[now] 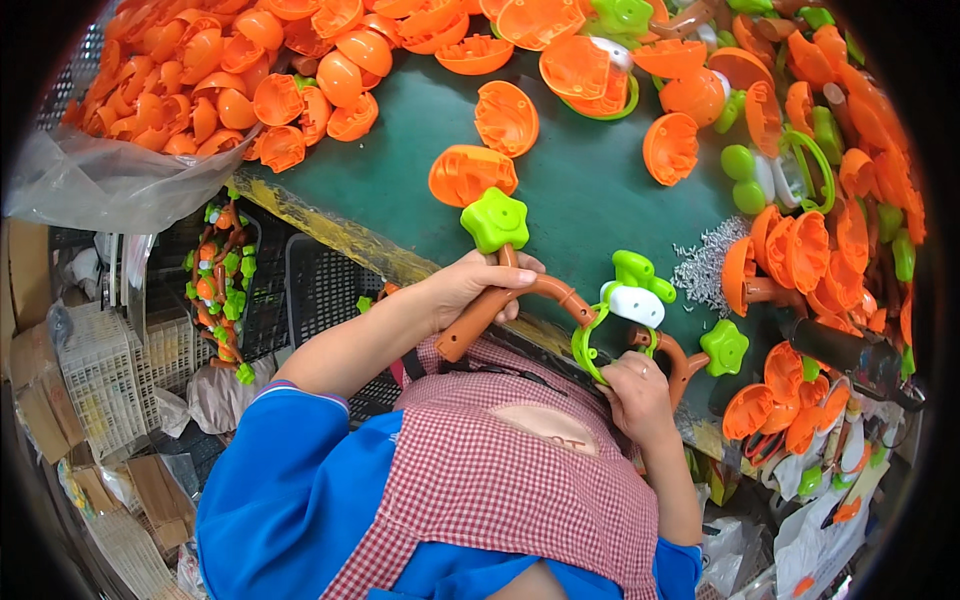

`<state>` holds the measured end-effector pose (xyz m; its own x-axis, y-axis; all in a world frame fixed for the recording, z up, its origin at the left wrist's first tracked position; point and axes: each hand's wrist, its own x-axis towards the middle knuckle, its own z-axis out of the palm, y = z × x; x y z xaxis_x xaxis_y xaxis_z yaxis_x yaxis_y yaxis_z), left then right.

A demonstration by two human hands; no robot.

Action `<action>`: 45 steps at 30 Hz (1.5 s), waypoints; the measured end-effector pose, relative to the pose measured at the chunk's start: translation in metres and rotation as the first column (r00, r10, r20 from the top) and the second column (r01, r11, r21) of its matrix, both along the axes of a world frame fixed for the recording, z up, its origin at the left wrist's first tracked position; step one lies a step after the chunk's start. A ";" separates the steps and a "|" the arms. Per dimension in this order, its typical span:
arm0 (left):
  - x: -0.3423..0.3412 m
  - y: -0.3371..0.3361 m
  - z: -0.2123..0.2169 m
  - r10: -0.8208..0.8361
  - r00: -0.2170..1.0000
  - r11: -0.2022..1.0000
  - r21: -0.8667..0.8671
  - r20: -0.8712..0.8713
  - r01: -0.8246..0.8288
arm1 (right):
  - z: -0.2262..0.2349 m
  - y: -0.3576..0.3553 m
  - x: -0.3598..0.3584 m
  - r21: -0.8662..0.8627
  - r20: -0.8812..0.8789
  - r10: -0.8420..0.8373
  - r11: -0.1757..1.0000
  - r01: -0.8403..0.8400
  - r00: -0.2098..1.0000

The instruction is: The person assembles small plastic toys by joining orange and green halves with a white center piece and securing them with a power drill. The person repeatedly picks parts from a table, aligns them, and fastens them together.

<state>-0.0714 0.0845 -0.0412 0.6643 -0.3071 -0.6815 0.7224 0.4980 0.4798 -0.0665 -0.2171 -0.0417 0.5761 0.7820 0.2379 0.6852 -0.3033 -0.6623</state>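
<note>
Tube (pixel 566 297), brown, curved, left fingers (pixel 503 277) clamped round it, right fingers (pixel 624 374) on green ring (pixel 579 352)

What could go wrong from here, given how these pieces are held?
The brown tube in the left hand reaches past the table edge; a loosened grip might let it drop. The loose pile of small grey pieces lies near the green ring at the right hand; a sideways swing might scatter it. The green star might nudge the orange half-shell close by.
</note>
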 end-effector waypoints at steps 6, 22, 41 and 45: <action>0.011 0.008 -0.002 -0.114 0.991 0.988 0.111 0.071 0.106 | 0.000 0.004 0.001 0.045 0.015 0.026 0.999 -0.027 1.000; 0.003 0.003 0.004 -0.042 0.991 0.996 0.077 0.126 0.033 | 0.002 0.007 -0.002 -0.090 0.046 0.000 0.996 0.004 0.999; 0.013 -0.025 -0.004 -0.243 0.929 0.876 0.475 0.279 0.086 | 0.005 0.022 -0.002 -0.134 0.126 -0.168 0.974 0.185 0.978; 0.013 0.008 0.029 -0.761 0.605 0.187 0.972 0.234 -0.141 | 0.004 0.022 -0.001 -0.165 0.177 -0.198 0.960 0.228 0.964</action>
<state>-0.0584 0.0924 -0.0120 0.9792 -0.1392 -0.1473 -0.0085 -0.7543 0.6564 -0.0679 -0.1948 -0.0378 0.7010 0.6835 0.2037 0.6820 -0.5589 -0.4717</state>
